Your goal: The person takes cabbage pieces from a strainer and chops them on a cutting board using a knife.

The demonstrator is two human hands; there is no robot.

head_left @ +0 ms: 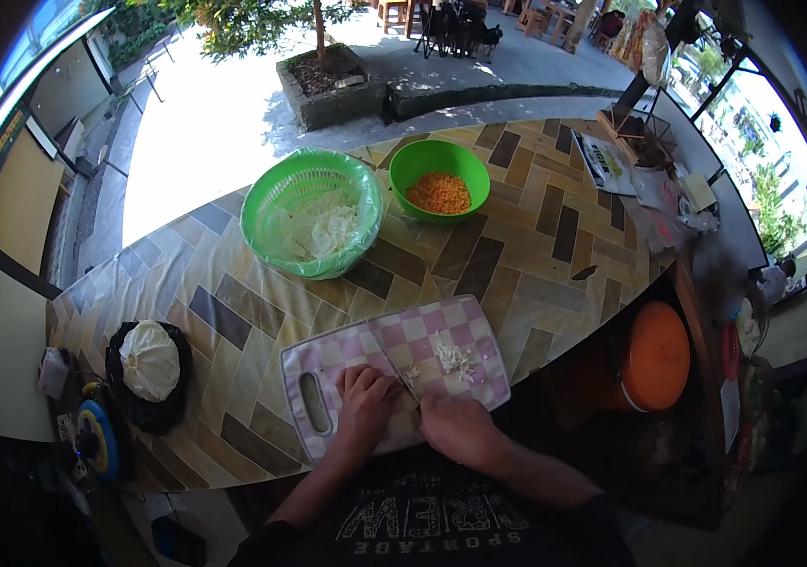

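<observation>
On the pink-and-white checked cutting board [337,340], my right hand [460,430] is closed around the handle of a knife [397,365]. The blade points away from me across the board. Just left of the blade lies my left hand [366,402], fingers curled down against the board; whatever is under them is hidden. Finely chopped white pieces [454,357] lie in a small heap right of the knife, with a few more bits close to the blade.
Beyond the board stand a green basket [257,213] lined with clear plastic, holding white shreds, and a green bowl [439,156] with chopped orange pieces. A white bundle in a black bag [149,364] sits left. An orange-lidded bucket [657,357] stands right, below the table edge.
</observation>
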